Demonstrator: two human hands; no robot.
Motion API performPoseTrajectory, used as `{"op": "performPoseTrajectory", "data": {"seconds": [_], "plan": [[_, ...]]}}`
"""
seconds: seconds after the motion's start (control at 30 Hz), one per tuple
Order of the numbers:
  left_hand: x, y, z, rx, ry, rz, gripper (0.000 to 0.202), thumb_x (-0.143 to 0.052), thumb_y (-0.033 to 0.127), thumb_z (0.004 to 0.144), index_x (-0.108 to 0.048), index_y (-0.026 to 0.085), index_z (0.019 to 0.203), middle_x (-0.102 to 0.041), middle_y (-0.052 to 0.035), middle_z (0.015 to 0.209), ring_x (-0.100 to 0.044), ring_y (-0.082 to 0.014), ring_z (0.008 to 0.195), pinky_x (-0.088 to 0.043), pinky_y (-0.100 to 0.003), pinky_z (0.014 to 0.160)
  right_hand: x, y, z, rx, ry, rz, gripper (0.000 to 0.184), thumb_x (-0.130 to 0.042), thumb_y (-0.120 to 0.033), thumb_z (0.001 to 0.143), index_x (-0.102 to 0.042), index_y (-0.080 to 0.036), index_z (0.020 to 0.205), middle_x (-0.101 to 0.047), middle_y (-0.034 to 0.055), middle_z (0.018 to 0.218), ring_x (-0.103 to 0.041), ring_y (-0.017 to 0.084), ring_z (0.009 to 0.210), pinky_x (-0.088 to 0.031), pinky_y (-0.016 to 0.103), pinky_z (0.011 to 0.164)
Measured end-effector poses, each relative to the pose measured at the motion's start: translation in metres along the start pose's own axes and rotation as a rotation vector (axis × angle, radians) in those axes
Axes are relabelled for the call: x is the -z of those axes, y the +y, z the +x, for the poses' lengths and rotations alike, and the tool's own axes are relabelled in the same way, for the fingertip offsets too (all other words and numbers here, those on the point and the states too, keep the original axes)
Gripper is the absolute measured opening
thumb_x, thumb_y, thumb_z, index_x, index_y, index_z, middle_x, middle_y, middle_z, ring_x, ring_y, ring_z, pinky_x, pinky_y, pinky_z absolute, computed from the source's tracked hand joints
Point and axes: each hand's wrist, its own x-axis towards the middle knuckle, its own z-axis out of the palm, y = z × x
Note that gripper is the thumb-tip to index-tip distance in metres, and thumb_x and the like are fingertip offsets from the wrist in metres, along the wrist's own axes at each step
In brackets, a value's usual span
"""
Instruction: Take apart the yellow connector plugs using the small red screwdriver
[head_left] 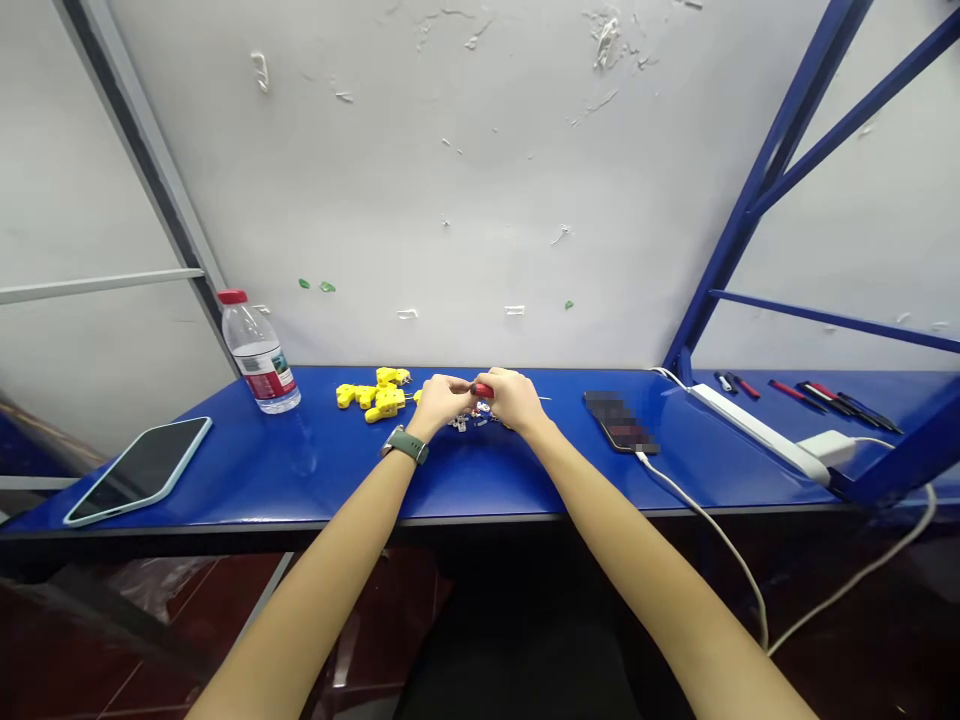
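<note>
My left hand (442, 402) and my right hand (516, 398) are brought together over the blue tabletop. Right-hand fingers are closed on a small red object with a dark end (484, 390); its exact kind does not show. The left fingers are pinched right beside that dark end, and what they hold is hidden. Small white and metallic parts (462, 423) lie beneath the hands, partly covered. To the left of my left hand sits a group of yellow plastic pieces (384, 398), some with metal ends. A thin pale strip (545, 398) shows just beyond my right hand.
On the left stand a water bottle (262, 360) and a light-blue-edged phone (142, 470). Rightward lie a dark phone (619, 422) on a white cable (705, 515), a white power strip (757, 430) and several pens (847, 402). A blue frame post (750, 210) rises there.
</note>
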Motion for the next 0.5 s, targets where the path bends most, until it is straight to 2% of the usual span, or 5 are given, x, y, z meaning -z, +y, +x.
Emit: {"op": "performPoseTrajectory", "data": {"seconds": [0.1,0.23,0.4,0.5], "plan": [[-0.003,0.005,-0.003,0.006,0.004,0.066,0.021,-0.070,0.034,0.076,-0.076,0.014,0.073,-0.073,-0.0038,0.063,-0.072,-0.0209,0.065,-0.056,-0.024,0.059,-0.006,-0.003,0.000,-0.038,0.020,0.004,0.018,-0.058,-0.018,0.089,-0.073,-0.025,0.096,-0.072,0.0038,0.094,-0.063,0.020,0.084,-0.029,0.028,0.061],[-0.006,0.007,-0.001,0.025,-0.034,0.162,0.017,-0.064,0.030,0.080,-0.072,0.016,0.076,-0.073,-0.0034,0.067,-0.070,-0.0189,0.058,-0.053,-0.024,0.054,-0.014,-0.006,0.001,-0.039,0.024,0.038,0.019,-0.058,-0.015,0.087,-0.070,-0.025,0.098,-0.072,0.0035,0.096,-0.063,0.020,0.086,-0.030,0.027,0.063],[-0.005,0.010,0.001,-0.066,0.025,0.363,0.018,-0.062,0.027,0.080,-0.069,0.017,0.066,-0.073,-0.0070,0.066,-0.072,-0.0226,0.071,-0.051,-0.026,0.064,-0.013,-0.008,0.002,-0.038,0.049,0.025,0.022,-0.058,-0.012,0.085,-0.069,-0.025,0.099,-0.073,0.0049,0.099,-0.065,0.021,0.086,-0.033,0.027,0.064],[-0.002,0.013,-0.002,-0.091,0.036,0.403,0.021,-0.060,0.023,0.079,-0.070,0.017,0.062,-0.072,-0.0077,0.062,-0.070,-0.0217,0.069,-0.051,-0.027,0.066,-0.009,-0.006,0.003,-0.056,0.080,0.073,0.026,-0.057,-0.010,0.084,-0.070,-0.025,0.101,-0.076,0.0048,0.098,-0.067,0.022,0.088,-0.037,0.027,0.066]]}}
